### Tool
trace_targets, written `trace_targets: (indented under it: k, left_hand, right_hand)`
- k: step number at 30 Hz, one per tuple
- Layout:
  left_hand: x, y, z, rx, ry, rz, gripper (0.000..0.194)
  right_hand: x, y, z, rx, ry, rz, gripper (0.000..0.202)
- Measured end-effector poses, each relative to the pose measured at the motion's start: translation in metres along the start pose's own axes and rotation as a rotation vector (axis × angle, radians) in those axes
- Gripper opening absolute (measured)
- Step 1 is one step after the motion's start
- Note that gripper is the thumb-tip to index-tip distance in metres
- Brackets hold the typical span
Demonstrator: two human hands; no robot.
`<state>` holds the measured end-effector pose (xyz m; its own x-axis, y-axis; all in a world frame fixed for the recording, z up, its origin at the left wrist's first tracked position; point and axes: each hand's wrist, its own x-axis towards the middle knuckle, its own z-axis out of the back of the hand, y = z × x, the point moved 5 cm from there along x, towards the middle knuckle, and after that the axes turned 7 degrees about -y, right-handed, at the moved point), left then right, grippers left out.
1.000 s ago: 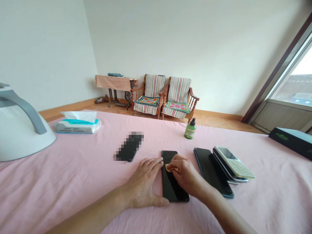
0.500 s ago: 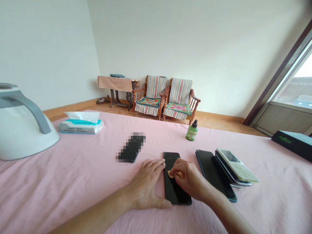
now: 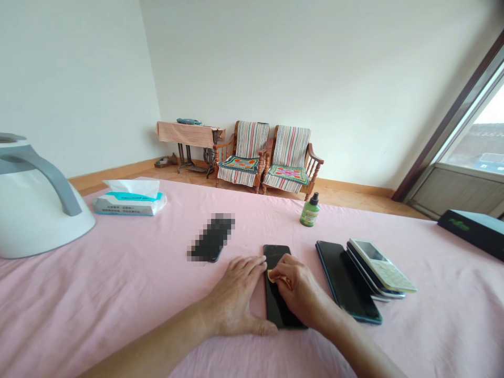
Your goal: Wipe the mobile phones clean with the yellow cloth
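Nearest the near edge of the desk (image 3: 98, 294), under its pink cloth, the left hand (image 3: 236, 299) lay flat and spread, fingers apart, its thumb and fingertips pressed against the left side of a black phone (image 3: 277, 310). That phone lay face up, a little right of the middle of the near edge. The right hand (image 3: 295, 286) rested on its screen with the fingers pinched together on a small yellowish cloth (image 3: 272, 275).

By my judgement the phone was light and stiff, with a slick glass face that could crack or scratch, and it could slide on the cloth. It would be best held by its long edges, as the left hand braced it. The small cloth looked soft and limp.

Just right lay a fanned stack of phones (image 3: 354, 278), the top one pale with a keypad. Left and a little farther sat another dark phone (image 3: 212, 239), blurred out.

Farther back stood a green spray bottle (image 3: 309, 211); its label was too small to read. Toward the far left corner lay a tissue pack (image 3: 128, 199) with unreadable print, and a large white appliance (image 3: 35, 205) stood at the left edge. A dark box (image 3: 472, 231) at the right edge bore green lettering that I could not make out.
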<state>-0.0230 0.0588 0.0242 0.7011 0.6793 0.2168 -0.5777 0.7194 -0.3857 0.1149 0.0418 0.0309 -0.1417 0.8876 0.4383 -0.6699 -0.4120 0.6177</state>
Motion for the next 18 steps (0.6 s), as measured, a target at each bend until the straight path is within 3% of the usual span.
trace_targets:
  k: [5,10,18]
  left_hand:
    - [0.001,0.001,-0.001,-0.012,-0.008,-0.004,0.099]
    - [0.000,-0.001,0.004,-0.042,-0.005,0.000,0.100]
    - [-0.003,0.017,0.014,-0.031,0.010,0.003,0.101]
  right_hand:
    - [-0.010,0.015,0.007,0.026,0.134,-0.123,0.031]
    - [-0.016,0.005,0.022,0.021,-0.030,-0.281,0.027]
    - [-0.015,0.012,0.008,0.121,-0.106,-0.294,0.022]
